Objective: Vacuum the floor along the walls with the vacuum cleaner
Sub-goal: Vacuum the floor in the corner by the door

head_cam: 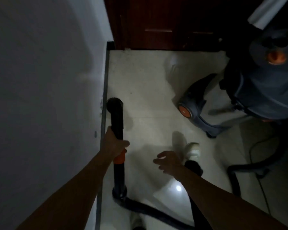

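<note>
— Left hand (115, 143) is gripping the wand (117, 120) just beyond its orange collar (119, 157), fingers wrapping right round it. Right hand (169, 162) is hovering free, fingers loosely spread, holding nothing.

— And the nozzle?

— Nozzle (114, 103) is sitting low against the skirting (105, 80) at the foot of the wall (40, 80), short of the door (165, 22) corner. The vacuum (263, 90) is standing well apart, off to the right.

— What's worrying you?

— The hose (140, 209). It's looping across the floor (148, 80) right behind the wand and lying near the shoe (193, 151). Anyone stepping back is risking a trip, I'm guessing. The cord (256, 163) is trailing by the vacuum too, so pulling ahead could be snagging it or tipping the vacuum.

— One-handed steering?

— That's the other thing. With only one hand guiding, the nozzle may be knocking the skirting, or drifting off the edge and missing dust in the corner.

— And the floor itself?

— Pale glossy tile, throwing back a bright spot of light (178, 188). I'm judging it slick, so the vacuum is likely rolling easily when tugged. The room is looking very dim, which is making fine dirt hard to spot. The white wall on the left is showing a few scuffs near the skirting, and a dark wooden door is closing off the far end.
</note>
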Tool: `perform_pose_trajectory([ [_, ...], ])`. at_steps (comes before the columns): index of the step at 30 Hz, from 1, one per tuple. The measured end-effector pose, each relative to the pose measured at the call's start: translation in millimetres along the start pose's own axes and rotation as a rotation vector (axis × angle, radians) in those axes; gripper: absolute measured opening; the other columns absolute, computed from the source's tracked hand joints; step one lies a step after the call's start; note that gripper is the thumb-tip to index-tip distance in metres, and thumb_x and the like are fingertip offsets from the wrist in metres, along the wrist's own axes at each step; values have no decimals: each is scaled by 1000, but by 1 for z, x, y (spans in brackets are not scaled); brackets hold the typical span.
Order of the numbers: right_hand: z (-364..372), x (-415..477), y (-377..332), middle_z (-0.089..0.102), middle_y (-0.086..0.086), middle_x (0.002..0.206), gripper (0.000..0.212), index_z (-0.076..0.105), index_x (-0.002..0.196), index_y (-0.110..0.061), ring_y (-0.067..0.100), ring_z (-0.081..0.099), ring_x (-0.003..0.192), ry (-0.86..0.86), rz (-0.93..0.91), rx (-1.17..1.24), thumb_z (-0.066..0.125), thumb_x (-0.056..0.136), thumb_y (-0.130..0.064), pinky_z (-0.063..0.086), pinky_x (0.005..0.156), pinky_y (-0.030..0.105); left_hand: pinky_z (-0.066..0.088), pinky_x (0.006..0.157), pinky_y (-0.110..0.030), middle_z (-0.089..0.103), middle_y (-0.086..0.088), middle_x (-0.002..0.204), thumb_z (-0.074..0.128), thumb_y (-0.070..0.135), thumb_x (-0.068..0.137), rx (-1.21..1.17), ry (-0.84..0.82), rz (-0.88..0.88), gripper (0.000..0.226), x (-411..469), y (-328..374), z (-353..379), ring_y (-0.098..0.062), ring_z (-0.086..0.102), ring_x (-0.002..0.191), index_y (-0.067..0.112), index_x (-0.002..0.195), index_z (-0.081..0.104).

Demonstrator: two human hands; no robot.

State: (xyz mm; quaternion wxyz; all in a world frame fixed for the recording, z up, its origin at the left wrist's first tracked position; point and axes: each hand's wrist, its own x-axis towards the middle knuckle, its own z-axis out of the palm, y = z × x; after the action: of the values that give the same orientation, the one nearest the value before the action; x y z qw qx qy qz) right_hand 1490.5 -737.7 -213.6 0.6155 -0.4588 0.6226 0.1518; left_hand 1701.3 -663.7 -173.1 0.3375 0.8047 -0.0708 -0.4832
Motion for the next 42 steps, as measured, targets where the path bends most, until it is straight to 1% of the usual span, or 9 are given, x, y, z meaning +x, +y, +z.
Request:
perform_pose_trajectory([
  [2,-16,27,-23,68,18,86,19,61,75,-16,19,60,60,36,-15,-31,79,81,-14,44,51,24,55,49,-30,54,-6,90,72,-8,73,136,0,14,62,19,-3,0,-22,59,63,14,124,44],
  [7,-55,90,-106,67,6,68,22,64,75,-11,12,61,51,4,-40,145,76,85,-27,45,48,21,50,74,-32,60,-6,99,68,-1,74,516,-19,115,46,67,16,31,-25,61,91,13,114,50],
  [13,-88,125,-197,70,-1,103,43,65,108,-17,14,66,98,-262,54,205,65,85,-55,53,76,34,46,73,-32,59,-3,103,60,7,81,856,28,171,36,117,71,64,-24,61,91,18,112,46],
  [16,-85,132,-229,69,8,111,51,61,115,-12,21,66,102,-306,137,363,76,79,-46,56,77,37,40,66,-30,55,0,98,57,10,83,945,108,251,34,133,93,69,-23,62,84,22,112,43],
  [20,-63,146,-270,70,16,106,37,62,108,-4,28,68,96,-289,203,500,78,80,-21,59,68,37,39,60,-27,54,4,91,60,13,83,923,189,362,31,147,102,62,-17,58,69,21,109,44],
  [26,-84,191,-343,64,11,69,8,58,91,-2,24,67,64,-265,109,647,63,88,-7,60,67,40,31,54,-25,49,9,61,69,11,72,795,343,138,24,161,55,5,-25,60,64,25,85,54],
  [30,-87,231,-365,63,8,65,12,59,95,-4,21,66,60,-221,55,676,65,88,-11,60,57,34,33,60,-27,57,4,75,69,16,72,797,229,141,17,211,44,7,-23,61,76,24,78,55],
  [37,-42,355,-360,57,9,75,17,58,76,-7,20,58,65,-21,71,635,64,91,-4,52,69,35,34,65,-32,65,-2,83,65,22,78,918,286,428,21,351,51,62,-27,61,77,19,97,58],
  [42,-30,471,-344,47,9,68,27,51,69,-9,19,45,58,58,17,628,54,94,1,46,58,30,40,56,-28,66,-6,75,80,24,66,979,204,604,36,451,19,90,-28,62,63,11,94,61],
])
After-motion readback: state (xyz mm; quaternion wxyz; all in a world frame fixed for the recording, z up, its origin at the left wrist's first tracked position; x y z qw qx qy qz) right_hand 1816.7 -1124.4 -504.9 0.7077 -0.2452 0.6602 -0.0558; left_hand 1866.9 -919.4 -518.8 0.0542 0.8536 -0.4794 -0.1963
